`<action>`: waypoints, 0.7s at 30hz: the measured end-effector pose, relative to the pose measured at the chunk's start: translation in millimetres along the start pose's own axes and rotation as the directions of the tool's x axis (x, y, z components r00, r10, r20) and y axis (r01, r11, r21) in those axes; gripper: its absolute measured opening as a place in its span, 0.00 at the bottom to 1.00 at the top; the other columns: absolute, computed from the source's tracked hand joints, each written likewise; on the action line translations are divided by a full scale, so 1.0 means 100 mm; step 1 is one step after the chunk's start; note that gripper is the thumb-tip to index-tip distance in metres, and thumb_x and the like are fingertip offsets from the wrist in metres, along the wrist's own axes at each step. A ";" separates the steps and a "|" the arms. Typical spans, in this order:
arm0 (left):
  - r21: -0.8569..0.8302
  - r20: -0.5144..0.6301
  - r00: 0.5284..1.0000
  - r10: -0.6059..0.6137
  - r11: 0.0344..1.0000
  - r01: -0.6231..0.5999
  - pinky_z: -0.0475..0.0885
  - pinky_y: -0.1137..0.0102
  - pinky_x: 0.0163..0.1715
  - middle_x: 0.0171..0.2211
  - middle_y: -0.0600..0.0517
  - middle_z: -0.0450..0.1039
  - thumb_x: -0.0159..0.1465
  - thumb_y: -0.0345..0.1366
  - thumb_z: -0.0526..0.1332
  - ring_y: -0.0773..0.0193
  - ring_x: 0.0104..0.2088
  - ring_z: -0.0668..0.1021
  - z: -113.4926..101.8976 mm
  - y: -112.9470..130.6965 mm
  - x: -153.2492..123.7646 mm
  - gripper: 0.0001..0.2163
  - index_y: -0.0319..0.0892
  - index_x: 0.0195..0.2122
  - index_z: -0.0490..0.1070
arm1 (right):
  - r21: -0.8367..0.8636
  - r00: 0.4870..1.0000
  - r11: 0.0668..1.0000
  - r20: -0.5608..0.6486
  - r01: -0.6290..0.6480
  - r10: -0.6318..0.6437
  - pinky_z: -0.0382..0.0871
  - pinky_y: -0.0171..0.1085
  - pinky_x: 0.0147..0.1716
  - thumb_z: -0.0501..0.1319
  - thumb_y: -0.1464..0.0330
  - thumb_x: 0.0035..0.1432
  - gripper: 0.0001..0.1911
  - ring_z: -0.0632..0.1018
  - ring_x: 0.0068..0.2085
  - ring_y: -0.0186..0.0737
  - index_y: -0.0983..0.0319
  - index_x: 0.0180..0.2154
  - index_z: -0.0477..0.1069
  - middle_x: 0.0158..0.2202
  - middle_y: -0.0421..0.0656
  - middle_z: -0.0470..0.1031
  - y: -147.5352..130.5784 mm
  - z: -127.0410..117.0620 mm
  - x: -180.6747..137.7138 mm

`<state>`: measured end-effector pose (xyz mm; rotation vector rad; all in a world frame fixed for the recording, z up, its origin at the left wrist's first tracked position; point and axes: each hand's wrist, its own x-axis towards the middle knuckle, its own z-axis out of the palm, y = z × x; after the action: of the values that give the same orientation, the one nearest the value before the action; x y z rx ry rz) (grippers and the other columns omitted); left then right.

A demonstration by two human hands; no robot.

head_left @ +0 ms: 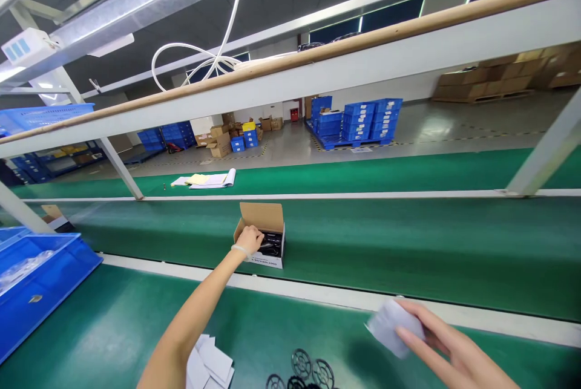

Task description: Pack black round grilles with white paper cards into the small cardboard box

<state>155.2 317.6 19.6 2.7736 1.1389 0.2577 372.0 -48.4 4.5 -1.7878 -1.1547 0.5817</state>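
Observation:
My left hand (249, 239) reaches far forward and rests, fingers curled, on the edge of a small open cardboard box (264, 235) standing on the green conveyor belt (385, 244). Dark items lie inside the box. My right hand (447, 346) is low at the right, fingers pinched on a small white paper slip (393, 326) held above the green bench. A stack of similar white slips (209, 363) lies on the bench near my left forearm. Black round wire parts (305, 372) sit at the bottom edge.
A blue plastic bin (43, 277) with clear bags stands at the left. White frame rails and struts (118, 166) cross over the belt. Papers (211, 180) lie on the far green strip. Blue crates (358, 120) and cardboard boxes stand on the floor beyond.

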 end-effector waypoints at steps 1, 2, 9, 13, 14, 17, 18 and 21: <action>-0.010 -0.007 0.999 0.038 0.999 -0.038 0.67 0.60 0.51 0.44 0.43 0.74 0.67 0.34 0.51 0.55 0.47 0.73 -0.04 0.00 -0.10 0.13 0.38 0.41 0.76 | 0.025 0.997 0.998 0.059 0.055 -0.056 0.68 0.46 0.49 0.53 0.48 0.59 0.24 0.72 0.50 0.53 0.53 0.51 0.64 0.52 0.47 0.69 -0.22 0.02 0.19; -0.021 -0.008 0.997 0.080 0.997 -0.080 0.67 0.61 0.52 0.46 0.43 0.73 0.67 0.34 0.50 0.55 0.48 0.72 -0.07 0.00 -0.21 0.14 0.39 0.44 0.75 | 0.056 0.985 0.992 0.123 0.116 -0.122 0.69 0.44 0.47 0.52 0.50 0.61 0.22 0.73 0.46 0.52 0.55 0.51 0.64 0.48 0.47 0.71 -0.45 0.06 0.39; -0.059 0.066 0.966 0.251 0.967 -0.248 0.62 0.59 0.58 0.58 0.42 0.66 0.65 0.43 0.54 0.52 0.58 0.67 0.02 0.28 -0.46 0.23 0.37 0.59 0.62 | -0.161 0.922 0.914 0.178 0.372 -0.344 0.66 0.38 0.38 0.53 0.71 0.61 0.15 0.74 0.38 0.44 0.64 0.49 0.65 0.40 0.46 0.74 -1.21 0.86 1.83; -0.057 0.086 0.967 0.240 0.970 -0.236 0.69 0.58 0.51 0.50 0.41 0.74 0.65 0.47 0.53 0.49 0.50 0.74 0.16 0.54 -0.29 0.22 0.36 0.52 0.70 | -0.302 0.931 0.888 0.225 0.347 -0.287 0.64 0.36 0.39 0.59 0.76 0.58 0.13 0.74 0.43 0.45 0.63 0.46 0.69 0.43 0.45 0.75 -1.22 1.23 2.33; -0.059 0.096 0.966 0.241 0.970 -0.236 0.70 0.57 0.49 0.47 0.41 0.76 0.64 0.48 0.54 0.48 0.47 0.76 0.19 0.60 -0.25 0.21 0.37 0.48 0.73 | -0.327 0.930 0.880 0.248 0.345 -0.272 0.64 0.36 0.39 0.60 0.76 0.57 0.13 0.74 0.44 0.46 0.62 0.45 0.70 0.43 0.44 0.75 -1.21 1.27 2.40; -0.074 0.132 0.961 0.242 0.969 -0.234 0.72 0.56 0.44 0.40 0.40 0.78 0.61 0.50 0.57 0.45 0.42 0.78 0.26 0.74 -0.20 0.20 0.37 0.40 0.77 | -0.403 0.928 0.854 0.308 0.328 -0.211 0.63 0.36 0.38 0.62 0.76 0.57 0.11 0.74 0.45 0.47 0.60 0.43 0.71 0.43 0.43 0.76 -1.12 1.34 2.52; -0.082 0.139 0.961 0.240 0.970 -0.231 0.72 0.55 0.43 0.40 0.39 0.78 0.60 0.50 0.58 0.44 0.42 0.78 0.29 0.78 -0.19 0.21 0.37 0.40 0.77 | -0.427 0.929 0.846 0.320 0.318 -0.187 0.63 0.36 0.38 0.62 0.76 0.57 0.11 0.74 0.45 0.47 0.60 0.43 0.71 0.43 0.43 0.75 -1.08 1.35 2.54; -0.113 0.135 0.960 0.246 0.966 -0.232 0.69 0.52 0.48 0.44 0.37 0.76 0.58 0.49 0.61 0.43 0.46 0.76 0.35 0.86 -0.21 0.24 0.34 0.46 0.73 | -0.485 0.931 0.824 0.342 0.293 -0.130 0.64 0.36 0.36 0.62 0.75 0.58 0.12 0.75 0.44 0.47 0.61 0.45 0.70 0.43 0.46 0.75 -0.97 1.39 2.59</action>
<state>206.0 240.0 -0.8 2.7876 0.7370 0.1239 338.4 256.7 42.8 -2.0274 -1.8427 0.4240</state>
